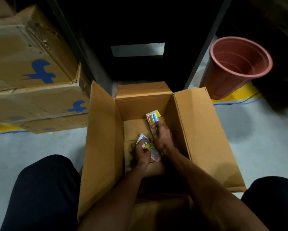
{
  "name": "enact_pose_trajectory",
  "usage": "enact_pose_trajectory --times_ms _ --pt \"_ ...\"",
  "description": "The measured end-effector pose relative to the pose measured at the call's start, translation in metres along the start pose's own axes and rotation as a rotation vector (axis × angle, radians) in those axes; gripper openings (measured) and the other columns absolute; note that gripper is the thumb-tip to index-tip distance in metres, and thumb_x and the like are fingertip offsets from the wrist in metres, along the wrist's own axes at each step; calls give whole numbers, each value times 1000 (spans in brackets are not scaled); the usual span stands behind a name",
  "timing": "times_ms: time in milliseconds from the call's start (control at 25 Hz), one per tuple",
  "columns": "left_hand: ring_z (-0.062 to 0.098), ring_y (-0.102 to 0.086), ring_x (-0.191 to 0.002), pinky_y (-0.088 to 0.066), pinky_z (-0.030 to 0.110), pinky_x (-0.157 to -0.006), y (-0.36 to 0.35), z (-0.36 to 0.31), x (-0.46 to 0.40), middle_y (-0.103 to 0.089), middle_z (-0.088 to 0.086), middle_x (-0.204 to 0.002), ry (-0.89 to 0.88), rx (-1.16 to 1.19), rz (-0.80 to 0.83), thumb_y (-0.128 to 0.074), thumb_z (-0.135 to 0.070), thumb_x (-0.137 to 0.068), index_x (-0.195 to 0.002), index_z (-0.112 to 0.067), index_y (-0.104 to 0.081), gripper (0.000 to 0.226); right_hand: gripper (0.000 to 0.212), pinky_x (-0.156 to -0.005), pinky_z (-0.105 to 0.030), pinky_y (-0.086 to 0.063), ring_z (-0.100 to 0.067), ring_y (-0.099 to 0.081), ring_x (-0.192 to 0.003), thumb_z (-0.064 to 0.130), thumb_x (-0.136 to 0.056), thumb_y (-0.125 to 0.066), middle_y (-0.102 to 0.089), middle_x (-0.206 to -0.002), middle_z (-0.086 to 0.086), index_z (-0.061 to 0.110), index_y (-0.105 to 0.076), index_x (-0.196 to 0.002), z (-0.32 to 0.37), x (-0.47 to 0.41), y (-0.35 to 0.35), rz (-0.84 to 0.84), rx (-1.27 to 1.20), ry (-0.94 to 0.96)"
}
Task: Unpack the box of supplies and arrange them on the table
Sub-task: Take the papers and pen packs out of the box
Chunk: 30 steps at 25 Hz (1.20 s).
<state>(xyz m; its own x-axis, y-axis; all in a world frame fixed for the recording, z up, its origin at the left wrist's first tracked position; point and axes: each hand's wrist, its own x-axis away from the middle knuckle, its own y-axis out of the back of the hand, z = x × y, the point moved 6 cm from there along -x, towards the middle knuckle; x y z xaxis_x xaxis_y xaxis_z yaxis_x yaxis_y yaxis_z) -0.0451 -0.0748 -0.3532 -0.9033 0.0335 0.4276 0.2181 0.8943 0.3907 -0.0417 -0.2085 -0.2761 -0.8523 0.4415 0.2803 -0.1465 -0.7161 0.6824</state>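
**Both hands down in the box, a marker pack in each**

The marker pack [152, 120] stands tilted against the box's far right inner corner, its coloured caps pointing to 12 o'clock; the right hand [161, 136] grips its lower end, fingers curled round it. At 7 o'clock of that pack, close by, a second pack [150, 148] lies near the box floor, and the left hand [140, 153] holds it with fingers wrapped over its near end. What looks like a further pack edge shows beneath; I cannot tell how many lie there.

To lift well, I judge each hand should keep a firm hold on the pack's body, not on loose wrapping, and rise straight up the middle of the open box [198, 130], since the wrists cross close together and could knock one another.

Outward: the box sits on the floor between the person's knees, flaps splayed at 9 and 3 o'clock; these may catch a forearm. No bench is in view. Stacked cartons [31, 64] stand at 10 o'clock, a red-brown bucket [235, 65] at 2 o'clock, and a blue cable [236, 103] runs along the floor below it, a trip risk when rising.
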Motion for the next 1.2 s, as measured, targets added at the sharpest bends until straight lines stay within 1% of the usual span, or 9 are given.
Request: enact_pose_trajectory --times_ms 80,160,280,400,480,640,760,960,1200 --pt "28 -59 -102 -51 9 -73 -4 -10 11 -60 14 -113 72 75 20 -38 23 -77 -105 -3 -72 51 35 -79 -32 -43 -34 -57 -99 3 -79 -59 -56 -113 -13 16 -57 -112 -5 2 0 20 23 -23" --pt "27 -57 -98 -47 5 -60 -14 -14 22 -60 13 -106 116 95 54 -34 27 -82 -111 10 -65 46 40 -84 -34 -46 -34 -57 -102 3 -78 -59 -56 -114 -14 16 -57 -116 -12 4 0 21 33 -36" --pt "36 -60 -99 -45 3 -57 -14 -13 32 -60 19 -105 121 107 12 -35 26 -82 -109 12 -63 42 43 -87 -32 -43 -33 -55 -106 5 -84 -54 -55 -118 -17 14 -55 -126 -14 7 4 -16 5 -40" --pt "27 -53 -97 -39 -1 -55 -1 -22 38 -55 14 -104 120 106 -26 -40 25 -81 -108 5 -59 38 54 -90 -30 -42 -31 -54 -109 -2 -80 -51 -53 -123 -15 14 -54 -132 -4 9 10 -70 -50 -26" --pt "26 -55 -93 -40 4 -58 13 -31 33 -58 14 -102 68 134 -74 -46 23 -78 -103 -2 -57 37 56 -91 -25 -40 -29 -54 -113 -5 -80 -51 -53 -128 -15 13 -55 -133 6 8 12 -74 -79 2" --pt "28 -63 -94 -52 33 -78 25 -32 11 -67 6 -106 33 14 -69 -56 7 -75 -106 -23 -57 43 55 -98 -26 -40 -28 -52 -123 -5 -84 -57 -53 -134 -14 10 -54 -136 15 -4 20 -69 -84 18" --pt "30 -63 -99 -55 46 -87 31 -33 0 -65 7 -110 -5 21 -79 -55 3 -70 -113 -25 -55 51 54 -97 -23 -40 -28 -53 -123 -4 -84 -58 -53 -136 -13 12 -54 -136 14 -3 15 -38 -130 0" --pt "28 -62 -106 -48 28 -88 56 -72 19 -65 9 -121 4 -64 -27 -54 7 -78 -128 -18 -59 56 53 -99 -39 -49 -33 -60 -113 -1 -80 -59 -61 -128 -17 10 -58 -132 20 16 21 -13 -181 -19" --pt "28 -61 -114 -50 35 -99 107 -119 82 -62 7 -132 82 -182 47 -50 8 -81 -130 -25 -61 60 52 -66 -16 -46 -28 -65 -81 35 -81 -51 -69 -106 -15 5 -62 -123 65 90 90 30 -268 -106"
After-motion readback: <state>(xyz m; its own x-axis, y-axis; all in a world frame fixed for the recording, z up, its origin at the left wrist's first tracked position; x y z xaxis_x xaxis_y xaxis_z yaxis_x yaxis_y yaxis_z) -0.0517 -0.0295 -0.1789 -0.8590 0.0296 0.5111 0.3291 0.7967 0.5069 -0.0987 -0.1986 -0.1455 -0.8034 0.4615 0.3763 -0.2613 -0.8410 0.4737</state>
